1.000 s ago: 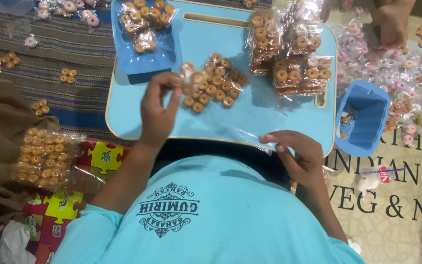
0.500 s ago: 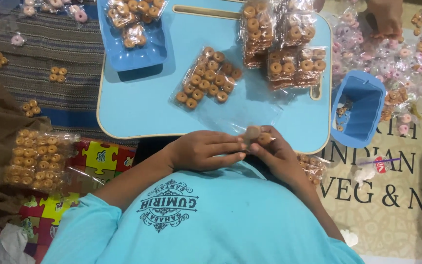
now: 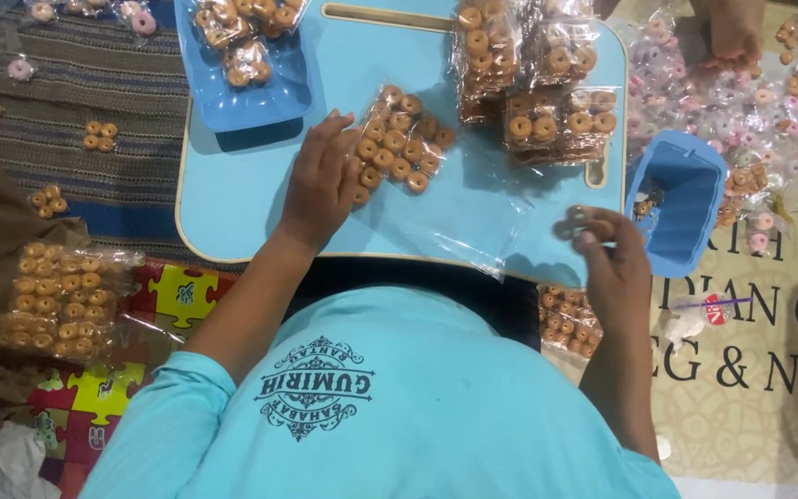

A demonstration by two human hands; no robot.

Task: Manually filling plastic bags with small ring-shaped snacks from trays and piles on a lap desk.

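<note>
My left hand (image 3: 320,186) lies flat, fingers spread, on the light blue lap table (image 3: 242,203), touching the left edge of a clear bag of small brown ring cookies (image 3: 403,140). My right hand (image 3: 610,254) hovers over the table's right front corner, pinching a small wrapped ring-cookie packet (image 3: 589,222) between its fingertips. A large clear plastic sheet (image 3: 473,222) spreads between the two hands.
A blue tray (image 3: 247,97) with cookie packets sits at the back left. Stacked cookie packets (image 3: 547,83) fill the table's back right. A blue tub (image 3: 681,212) stands to the right. Another person's hand (image 3: 731,32) works among pink sweets. A big cookie bag (image 3: 62,300) lies at left.
My hands, joined at the table's front edge half a second ago, have parted: the left went forward onto the cookie bag, the right moved right toward the tub with a small packet.
</note>
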